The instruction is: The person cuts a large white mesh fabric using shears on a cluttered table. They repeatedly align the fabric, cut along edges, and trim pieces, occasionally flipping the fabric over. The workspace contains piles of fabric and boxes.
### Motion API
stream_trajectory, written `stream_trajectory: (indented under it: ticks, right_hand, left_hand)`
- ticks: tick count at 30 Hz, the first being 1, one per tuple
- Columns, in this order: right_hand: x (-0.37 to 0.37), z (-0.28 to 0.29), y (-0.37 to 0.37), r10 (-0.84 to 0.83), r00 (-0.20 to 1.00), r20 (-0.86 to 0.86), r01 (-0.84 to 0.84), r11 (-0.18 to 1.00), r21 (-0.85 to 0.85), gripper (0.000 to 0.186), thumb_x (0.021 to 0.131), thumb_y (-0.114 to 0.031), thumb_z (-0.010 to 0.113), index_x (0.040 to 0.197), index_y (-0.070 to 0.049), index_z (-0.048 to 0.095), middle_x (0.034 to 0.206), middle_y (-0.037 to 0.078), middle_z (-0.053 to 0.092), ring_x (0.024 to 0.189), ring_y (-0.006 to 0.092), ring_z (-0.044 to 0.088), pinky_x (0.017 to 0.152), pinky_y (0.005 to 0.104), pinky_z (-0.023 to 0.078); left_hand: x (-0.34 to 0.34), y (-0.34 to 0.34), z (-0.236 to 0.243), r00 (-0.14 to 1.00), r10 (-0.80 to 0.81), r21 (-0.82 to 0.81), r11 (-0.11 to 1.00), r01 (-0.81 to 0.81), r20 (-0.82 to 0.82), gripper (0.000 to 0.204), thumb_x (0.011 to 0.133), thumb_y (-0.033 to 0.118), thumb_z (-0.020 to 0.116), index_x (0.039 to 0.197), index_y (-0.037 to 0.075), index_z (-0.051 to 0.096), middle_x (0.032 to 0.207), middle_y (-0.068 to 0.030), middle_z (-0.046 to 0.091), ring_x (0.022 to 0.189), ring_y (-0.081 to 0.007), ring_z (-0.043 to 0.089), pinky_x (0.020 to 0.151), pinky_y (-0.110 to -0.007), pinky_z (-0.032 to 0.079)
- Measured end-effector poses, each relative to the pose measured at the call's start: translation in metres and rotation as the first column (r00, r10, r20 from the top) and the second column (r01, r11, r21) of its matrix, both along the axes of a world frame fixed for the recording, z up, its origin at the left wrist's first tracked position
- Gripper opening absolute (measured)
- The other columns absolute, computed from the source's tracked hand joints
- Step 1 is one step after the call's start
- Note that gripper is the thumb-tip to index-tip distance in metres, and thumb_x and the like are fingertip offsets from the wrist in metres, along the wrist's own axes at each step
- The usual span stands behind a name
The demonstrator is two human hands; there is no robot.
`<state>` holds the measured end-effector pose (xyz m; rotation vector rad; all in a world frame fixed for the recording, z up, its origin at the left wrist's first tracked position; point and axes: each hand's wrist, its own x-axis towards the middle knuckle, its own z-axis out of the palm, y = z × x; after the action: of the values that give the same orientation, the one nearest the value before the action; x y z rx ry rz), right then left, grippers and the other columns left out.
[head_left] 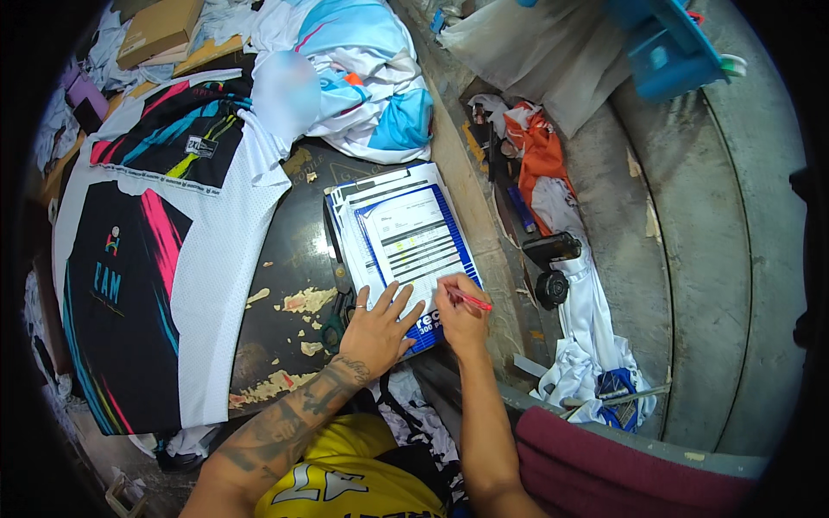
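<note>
My left hand [376,325] lies with fingers spread on the lower left of some printed sheets [406,226], which show ruled rows and yellow marks. The sheets rest on a stack of papers and a blue-printed pad, with a clipboard [371,175] clip at the top. My right hand [462,321] grips a red pen [477,302] at the sheets' lower right; its tip is hard to make out. Dark-green-handled scissors [332,332] lie beside my left hand, partly hidden by the papers. A black jersey piece [121,319] with pink and blue streaks lies on the worn dark table to the left.
White and light-blue fabric [380,95] is piled behind the papers; a cardboard box [155,30] sits at back left. A wooden ledge borders the right side, beyond which lie orange cloth [531,142], white cloth [583,319] and black objects [553,250]. A blue plastic item [669,56] is at top right.
</note>
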<state>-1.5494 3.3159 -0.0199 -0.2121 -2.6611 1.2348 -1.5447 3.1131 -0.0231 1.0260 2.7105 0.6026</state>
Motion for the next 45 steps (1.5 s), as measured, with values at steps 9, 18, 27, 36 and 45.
stream_trajectory:
  ticks: [9, 18, 27, 36, 45]
  right_hand:
    - [0.049, 0.016, -0.002, -0.130, 0.855, 0.502, -0.057, 0.939, 0.340, 0.049, 0.101, -0.047, 0.075, 0.091, 0.000, 0.072, 0.088, 0.027, 0.075, 0.089, 0.0493, 0.073, 0.079, 0.0577, 0.053]
    - [0.019, 0.042, -0.125, 0.002, 0.996, 0.084, -0.028, 0.953, 0.302, 0.038, 0.099, -0.026, 0.076, 0.128, -0.005, 0.067, 0.122, 0.020, 0.068, 0.121, 0.0413, 0.060, 0.102, 0.0539, 0.045]
    - [0.027, -0.055, -0.465, 0.440, 0.753, 0.489, -0.647, 0.630, 0.430, 0.084, 0.103, -0.064, 0.058, 0.176, -0.029, 0.033, 0.185, 0.014, 0.015, 0.168, 0.0537, 0.005, 0.125, 0.0823, -0.004]
    - [-0.035, -0.028, -0.407, 0.409, 0.822, 0.396, -0.568, 0.641, 0.516, 0.087, 0.101, -0.058, 0.063, 0.175, -0.021, 0.035, 0.185, 0.018, 0.018, 0.167, 0.0554, 0.009, 0.129, 0.0760, 0.003]
    - [-0.083, -0.047, -0.457, 0.166, 0.813, 0.558, -0.548, 0.544, 0.636, 0.088, 0.102, -0.062, 0.061, 0.176, -0.023, 0.033, 0.181, 0.025, 0.022, 0.163, 0.0586, 0.016, 0.130, 0.0737, 0.001]
  left_hand:
    - [-0.003, -0.108, -0.016, 0.910, 0.413, 0.411, 0.824, -0.391, 0.037, 0.063, 0.095, 0.019, 0.076, 0.154, 0.008, 0.058, 0.156, -0.0219, 0.053, 0.148, -0.0423, 0.048, 0.126, -0.056, 0.033]
    - [0.145, -0.563, -0.062, 0.266, 0.888, -0.309, 0.150, -0.939, -0.376, 0.080, 0.112, 0.049, 0.058, 0.173, 0.006, 0.032, 0.176, -0.0229, 0.033, 0.163, -0.0439, 0.031, 0.131, -0.058, 0.024]
    - [0.191, -0.786, -0.089, -0.013, 0.967, -0.243, -0.077, -0.967, -0.254, 0.088, 0.107, 0.070, 0.053, 0.177, 0.024, 0.026, 0.181, -0.0187, 0.025, 0.168, -0.0430, 0.018, 0.131, -0.070, 0.014]
    - [0.054, -0.836, -0.083, 0.196, 0.894, 0.008, 0.218, -0.976, -0.404, 0.096, 0.098, 0.076, 0.063, 0.173, 0.021, 0.037, 0.176, -0.0203, 0.037, 0.162, -0.0469, 0.031, 0.130, -0.065, 0.023]
    - [-0.131, -0.850, -0.076, 0.131, 0.950, -0.247, 0.060, -0.967, -0.282, 0.107, 0.089, 0.078, 0.071, 0.171, 0.017, 0.041, 0.182, -0.0186, 0.025, 0.168, -0.0445, 0.019, 0.133, -0.067, 0.017]
